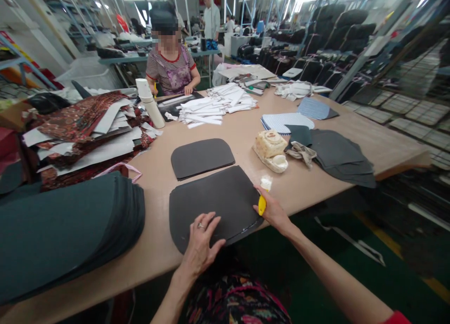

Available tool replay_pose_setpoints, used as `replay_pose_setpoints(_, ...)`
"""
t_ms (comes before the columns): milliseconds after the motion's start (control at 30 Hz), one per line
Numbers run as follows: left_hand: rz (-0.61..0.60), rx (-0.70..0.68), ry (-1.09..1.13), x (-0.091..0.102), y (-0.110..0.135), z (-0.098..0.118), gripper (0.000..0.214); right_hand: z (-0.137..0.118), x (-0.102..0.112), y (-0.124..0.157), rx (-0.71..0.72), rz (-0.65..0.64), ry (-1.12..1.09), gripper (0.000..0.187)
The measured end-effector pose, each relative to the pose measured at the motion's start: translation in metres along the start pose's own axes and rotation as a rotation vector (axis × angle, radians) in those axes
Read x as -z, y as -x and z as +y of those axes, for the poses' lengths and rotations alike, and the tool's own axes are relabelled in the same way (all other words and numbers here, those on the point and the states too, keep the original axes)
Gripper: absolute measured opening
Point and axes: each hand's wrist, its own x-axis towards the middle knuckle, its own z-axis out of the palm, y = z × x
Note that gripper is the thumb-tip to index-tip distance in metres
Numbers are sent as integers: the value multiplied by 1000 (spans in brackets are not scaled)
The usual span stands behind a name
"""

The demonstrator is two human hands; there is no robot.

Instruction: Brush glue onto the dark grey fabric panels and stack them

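A larger dark grey panel [214, 202] with rounded corners lies at the table's front edge, apparently on others like it. A wet, shiny streak runs along its near right edge. My left hand [202, 237] rests on the panel's near side with fingers spread, a ring on one of them. By the panel's right edge, my right hand [272, 209] is closed round a yellow-handled brush [262, 205] with a white end. A smaller stack of dark grey panels [203, 158] lies just beyond. A crusted, cream-coloured block-like thing [270, 148] sits to the right.
On the left are a thick stack of dark green panels [70, 230] and a heap of patterned scraps [87, 127]. White strips [221, 103] lie in front of a co-worker [172, 66]. More grey panels [339, 153], a crumpled cloth [301, 153] and striped pieces [286, 122] lie right.
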Motion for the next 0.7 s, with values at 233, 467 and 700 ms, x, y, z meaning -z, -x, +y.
replay_pose_setpoints(233, -114, -32, -33, -12, 1, 3, 40, 5, 3, -4, -80, 106, -134, 62)
replay_pose_setpoints(467, -82, -52, -65, -16, -2, -2, 39, 13, 6, -7, -66, 98, -197, 55)
replay_pose_setpoints(700, -100, -53, -73, -16, -3, -2, 39, 18, 11, -13, -39, 33, -221, 59)
